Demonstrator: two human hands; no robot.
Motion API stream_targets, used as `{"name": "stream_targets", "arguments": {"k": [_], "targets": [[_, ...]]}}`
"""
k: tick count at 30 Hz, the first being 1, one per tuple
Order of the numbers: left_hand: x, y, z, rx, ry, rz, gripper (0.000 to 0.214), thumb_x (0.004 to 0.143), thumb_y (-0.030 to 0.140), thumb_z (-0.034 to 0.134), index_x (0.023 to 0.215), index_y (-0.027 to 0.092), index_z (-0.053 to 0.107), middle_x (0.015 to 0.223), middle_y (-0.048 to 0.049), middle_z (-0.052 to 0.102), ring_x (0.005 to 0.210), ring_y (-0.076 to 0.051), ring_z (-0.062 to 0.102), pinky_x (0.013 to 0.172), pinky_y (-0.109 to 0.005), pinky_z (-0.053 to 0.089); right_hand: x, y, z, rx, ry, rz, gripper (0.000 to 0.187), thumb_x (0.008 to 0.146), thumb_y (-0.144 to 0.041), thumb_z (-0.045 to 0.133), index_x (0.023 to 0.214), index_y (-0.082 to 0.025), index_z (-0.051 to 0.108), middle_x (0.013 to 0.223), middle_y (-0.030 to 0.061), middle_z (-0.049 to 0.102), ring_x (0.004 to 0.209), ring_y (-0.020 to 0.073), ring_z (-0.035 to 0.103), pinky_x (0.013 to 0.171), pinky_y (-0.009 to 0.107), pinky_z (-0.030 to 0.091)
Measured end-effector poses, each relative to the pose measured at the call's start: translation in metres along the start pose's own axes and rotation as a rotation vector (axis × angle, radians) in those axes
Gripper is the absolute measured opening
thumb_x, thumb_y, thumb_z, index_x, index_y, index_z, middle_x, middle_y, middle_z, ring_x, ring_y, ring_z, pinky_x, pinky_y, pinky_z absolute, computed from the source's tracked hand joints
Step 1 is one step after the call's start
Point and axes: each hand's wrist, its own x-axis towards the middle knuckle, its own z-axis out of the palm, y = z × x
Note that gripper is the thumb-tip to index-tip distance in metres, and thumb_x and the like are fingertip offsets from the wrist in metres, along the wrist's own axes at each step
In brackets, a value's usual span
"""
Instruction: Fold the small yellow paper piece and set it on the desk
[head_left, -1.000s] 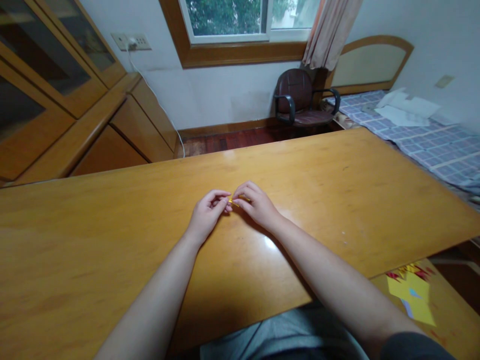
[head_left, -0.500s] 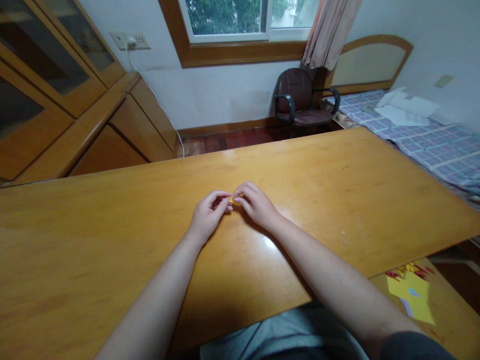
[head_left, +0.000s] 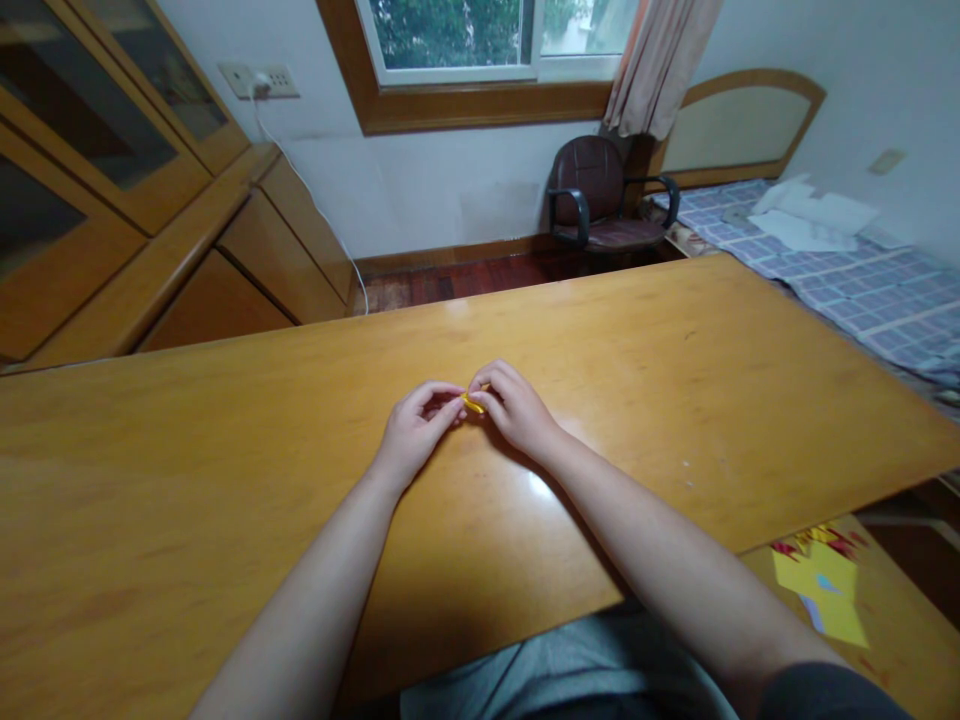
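Note:
Between my fingertips is a small, folded piece of yellow paper, held just above the middle of the wooden table. My left hand pinches its left end between thumb and fingers. From the other side, my right hand grips it with the thumb and bent forefinger. The fingers cover most of the paper, so its full shape is hidden.
At lower right, a lower surface holds yellow paper sheets and several small red and yellow folded pieces. Beyond the table stand a brown armchair, a bed and, at left, a wooden cabinet.
A little more of the yellow paper shows between my fingers, and it slants down to the right. Both hands have barely shifted.

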Motion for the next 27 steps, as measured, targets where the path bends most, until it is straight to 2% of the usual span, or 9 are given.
{"name": "stream_targets", "arguments": {"k": [5, 16, 27], "targets": [[-0.0010, 0.0030, 0.0004, -0.032, -0.004, -0.023, 0.029, 0.078, 0.041, 0.073, 0.093, 0.016, 0.067, 0.081, -0.0037, 0.071, 0.073, -0.016, 0.067, 0.072, -0.029, 0.055, 0.0008, -0.0012, 0.0001, 0.015, 0.024, 0.026, 0.008, 0.092, -0.017, 0.055, 0.085, -0.020, 0.058, 0.088, 0.0037, 0.058, 0.087, 0.0176, 0.056, 0.083, 0.031, 0.047], [-0.0007, -0.0013, -0.0004, -0.060, -0.023, -0.008, 0.025, 0.084, 0.039, 0.069, 0.095, 0.017, 0.067, 0.080, -0.0036, 0.072, 0.074, -0.016, 0.068, 0.071, -0.028, 0.055, -0.0007, 0.0021, 0.0010, 0.057, 0.065, 0.014, 0.007, 0.093, -0.018, 0.055, 0.087, -0.020, 0.058, 0.090, 0.0035, 0.058, 0.087, 0.0167, 0.056, 0.082, 0.030, 0.046], [-0.0001, 0.0045, -0.0015, -0.093, -0.040, -0.044, 0.026, 0.083, 0.041, 0.068, 0.091, 0.016, 0.066, 0.072, -0.0033, 0.071, 0.066, -0.016, 0.066, 0.067, -0.029, 0.053, -0.0004, -0.0002, 0.0007, 0.022, 0.025, -0.034, 0.008, 0.094, -0.020, 0.054, 0.087, -0.021, 0.058, 0.090, 0.0042, 0.059, 0.091, 0.0184, 0.056, 0.085, 0.034, 0.047]]}}
